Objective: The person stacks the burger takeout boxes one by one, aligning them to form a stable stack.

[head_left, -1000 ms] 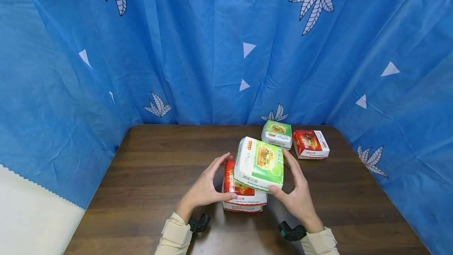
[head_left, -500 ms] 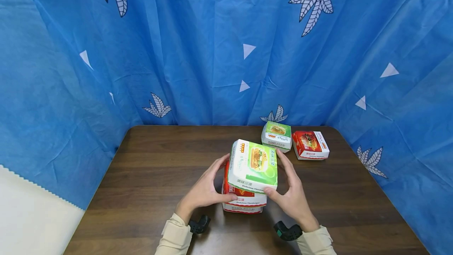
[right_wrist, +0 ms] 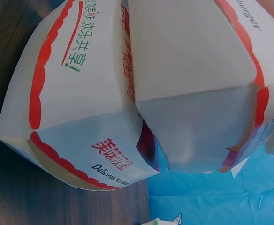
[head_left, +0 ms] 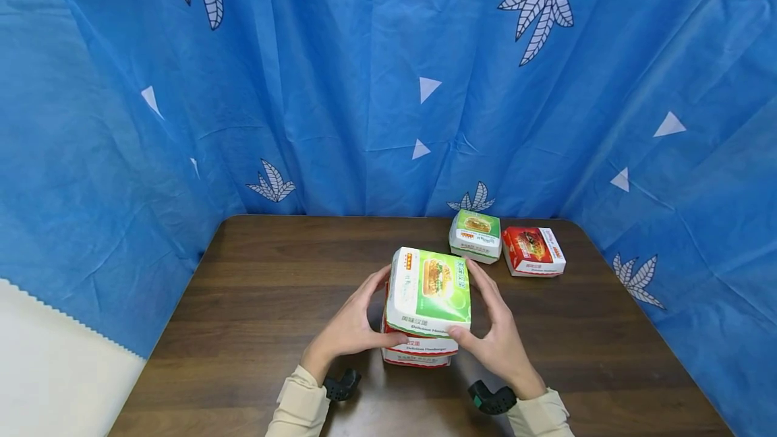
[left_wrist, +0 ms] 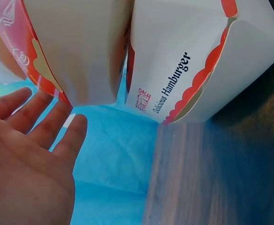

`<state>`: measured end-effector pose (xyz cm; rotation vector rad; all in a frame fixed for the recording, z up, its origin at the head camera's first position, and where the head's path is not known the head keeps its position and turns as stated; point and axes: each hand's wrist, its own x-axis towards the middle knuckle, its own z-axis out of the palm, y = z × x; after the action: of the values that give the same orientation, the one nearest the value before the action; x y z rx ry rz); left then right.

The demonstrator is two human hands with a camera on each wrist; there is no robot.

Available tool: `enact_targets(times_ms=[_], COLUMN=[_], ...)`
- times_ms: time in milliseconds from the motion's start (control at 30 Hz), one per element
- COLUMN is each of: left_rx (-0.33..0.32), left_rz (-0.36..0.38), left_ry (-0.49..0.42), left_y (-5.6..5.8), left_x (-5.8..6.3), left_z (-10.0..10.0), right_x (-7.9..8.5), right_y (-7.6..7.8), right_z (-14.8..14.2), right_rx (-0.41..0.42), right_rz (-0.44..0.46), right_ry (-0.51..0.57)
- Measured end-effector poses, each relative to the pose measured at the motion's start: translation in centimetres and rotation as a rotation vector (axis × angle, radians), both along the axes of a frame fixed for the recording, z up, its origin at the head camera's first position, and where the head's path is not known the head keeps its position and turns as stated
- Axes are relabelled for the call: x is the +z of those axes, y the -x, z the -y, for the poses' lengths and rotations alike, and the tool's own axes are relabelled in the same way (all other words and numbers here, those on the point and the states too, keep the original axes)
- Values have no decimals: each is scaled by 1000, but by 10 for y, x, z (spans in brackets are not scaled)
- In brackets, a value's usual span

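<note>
Before me, two red-and-white hamburger boxes form a stack: the lower one [head_left: 417, 360] on the table and the upper red box [head_left: 432, 346] on it. Over them is a green-and-white hamburger box [head_left: 429, 292]. My right hand [head_left: 499, 337] grips this green box at its right side, thumb at the front corner, fingers toward the back. At the stack's left, my left hand [head_left: 349, 328] holds the upper red box between thumb and fingers. Both wrist views show the lower box [left_wrist: 184, 61] and upper box [right_wrist: 193, 56] from the side. Whether the green box rests on the stack I cannot tell.
Farther back on the brown table [head_left: 279, 268] stand a smaller green-and-white box [head_left: 476, 236] and a red-and-white box [head_left: 534, 250], side by side. A blue curtain [head_left: 340, 86] hangs behind the table and along both sides.
My right hand has brought the green box leftward and down over the red stack. The left hand has stayed at the stack. Both boxes at the back stand where they were.
</note>
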<state>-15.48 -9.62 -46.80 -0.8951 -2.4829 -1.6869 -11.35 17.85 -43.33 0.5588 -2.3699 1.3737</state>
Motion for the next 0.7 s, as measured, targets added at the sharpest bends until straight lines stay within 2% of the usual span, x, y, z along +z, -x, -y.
enact_targets(times_ms=[400,700], left_rx=[6,33], left_rz=[11,56], left_ry=[7,43], left_y=[0,-1], left_x=[0,0], left_z=[-1,-2], right_x=[-5,-8], right_y=[3,5], right_z=[-1,-2], right_rx=[18,39], right_rz=[-25,-17], right_ry=[10,2])
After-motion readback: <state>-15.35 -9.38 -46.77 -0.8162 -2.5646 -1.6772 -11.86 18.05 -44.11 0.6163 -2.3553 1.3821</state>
